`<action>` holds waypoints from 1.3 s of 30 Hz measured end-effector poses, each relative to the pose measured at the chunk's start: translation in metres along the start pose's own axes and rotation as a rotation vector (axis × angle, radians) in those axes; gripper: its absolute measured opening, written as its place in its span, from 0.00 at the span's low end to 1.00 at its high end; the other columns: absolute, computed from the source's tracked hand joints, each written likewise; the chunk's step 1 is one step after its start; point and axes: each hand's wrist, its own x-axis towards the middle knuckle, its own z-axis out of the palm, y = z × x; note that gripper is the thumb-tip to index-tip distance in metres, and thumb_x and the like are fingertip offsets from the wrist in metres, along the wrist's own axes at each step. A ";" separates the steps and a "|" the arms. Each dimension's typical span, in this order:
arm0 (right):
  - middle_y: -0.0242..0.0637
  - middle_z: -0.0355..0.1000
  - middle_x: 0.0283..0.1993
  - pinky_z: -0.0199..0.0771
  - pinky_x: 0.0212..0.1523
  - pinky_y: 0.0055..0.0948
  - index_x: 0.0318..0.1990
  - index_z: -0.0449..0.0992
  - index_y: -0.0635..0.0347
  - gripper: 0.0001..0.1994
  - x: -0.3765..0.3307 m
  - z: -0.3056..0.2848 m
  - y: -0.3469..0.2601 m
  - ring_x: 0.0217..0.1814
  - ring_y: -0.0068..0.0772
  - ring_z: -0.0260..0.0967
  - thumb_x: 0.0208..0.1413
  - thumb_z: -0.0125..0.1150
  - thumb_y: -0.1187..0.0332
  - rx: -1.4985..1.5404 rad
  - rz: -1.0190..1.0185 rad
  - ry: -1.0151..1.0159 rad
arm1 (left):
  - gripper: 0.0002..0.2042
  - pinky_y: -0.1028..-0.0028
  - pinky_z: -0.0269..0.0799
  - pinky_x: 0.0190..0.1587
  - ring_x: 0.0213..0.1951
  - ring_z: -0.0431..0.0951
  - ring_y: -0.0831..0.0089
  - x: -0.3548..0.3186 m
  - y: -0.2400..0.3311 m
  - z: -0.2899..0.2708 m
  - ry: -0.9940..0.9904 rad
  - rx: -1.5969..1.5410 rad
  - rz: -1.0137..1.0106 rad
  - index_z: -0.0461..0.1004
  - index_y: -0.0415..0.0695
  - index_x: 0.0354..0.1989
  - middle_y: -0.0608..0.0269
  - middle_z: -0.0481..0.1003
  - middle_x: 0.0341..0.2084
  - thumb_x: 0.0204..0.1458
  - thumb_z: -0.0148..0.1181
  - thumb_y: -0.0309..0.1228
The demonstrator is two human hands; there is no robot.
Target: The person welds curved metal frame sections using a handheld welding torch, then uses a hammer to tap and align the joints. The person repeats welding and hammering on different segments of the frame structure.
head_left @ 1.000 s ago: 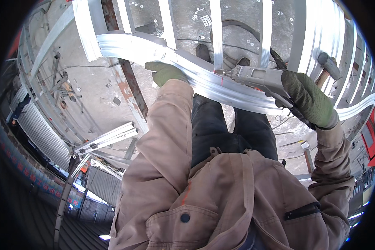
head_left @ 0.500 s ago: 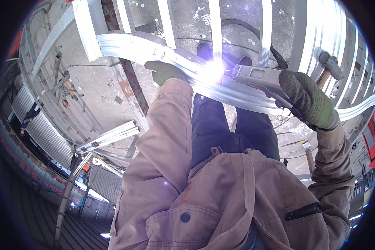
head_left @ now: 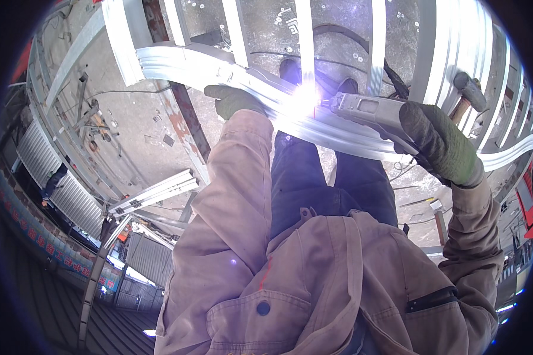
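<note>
A curved, ridged silvery metal rail [head_left: 352, 139] runs across in front of my legs, joined to several straight bars on its far side. My right hand [head_left: 447, 142], in a green glove, is wrapped round a grey welding gun [head_left: 370, 108]. The gun's nozzle points left at the joint between the rail and one upright metal bar [head_left: 305, 38]. A blinding white-violet glare at the nozzle tip hides the joint itself. Left of the glare, my gloved left hand [head_left: 237, 103] is closed against the rail's near edge; some of its fingers are hidden.
A hammer [head_left: 469, 92] lies on the metalwork at the right. Black cable [head_left: 352, 36] crosses the concrete floor beyond the rail. A rust-patched beam [head_left: 186, 115] passes under the rail at the left. White profiles [head_left: 154, 195] jut out at the lower left. Another person [head_left: 53, 182] is far left.
The welding gun and my right hand have shifted very slightly, with the glare still at the same joint. My left hand stays at the rail. The distant person has moved a little.
</note>
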 end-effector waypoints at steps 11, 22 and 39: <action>0.55 0.76 0.61 0.91 0.40 0.37 0.81 0.67 0.58 0.37 0.000 -0.004 -0.004 0.42 0.42 0.86 0.65 0.74 0.77 0.085 0.049 -0.031 | 0.30 0.60 0.95 0.53 0.58 0.88 0.47 -0.003 0.004 -0.001 0.024 -0.041 -0.048 0.50 0.44 0.84 0.36 0.79 0.65 0.81 0.35 0.47; 0.48 0.80 0.47 0.86 0.44 0.35 0.73 0.72 0.71 0.23 -0.007 -0.014 -0.010 0.42 0.37 0.83 0.79 0.61 0.65 0.064 0.118 -0.083 | 0.34 0.59 0.96 0.51 0.59 0.89 0.48 0.008 -0.007 0.003 0.030 0.110 0.056 0.43 0.45 0.87 0.36 0.79 0.65 0.80 0.42 0.44; 0.53 0.78 0.67 0.88 0.57 0.44 0.79 0.72 0.59 0.44 -0.014 -0.008 -0.012 0.61 0.56 0.82 0.51 0.84 0.78 -0.112 0.013 0.075 | 0.31 0.56 0.93 0.56 0.60 0.87 0.42 0.019 -0.012 0.008 0.088 0.002 0.005 0.53 0.47 0.83 0.34 0.77 0.65 0.80 0.37 0.52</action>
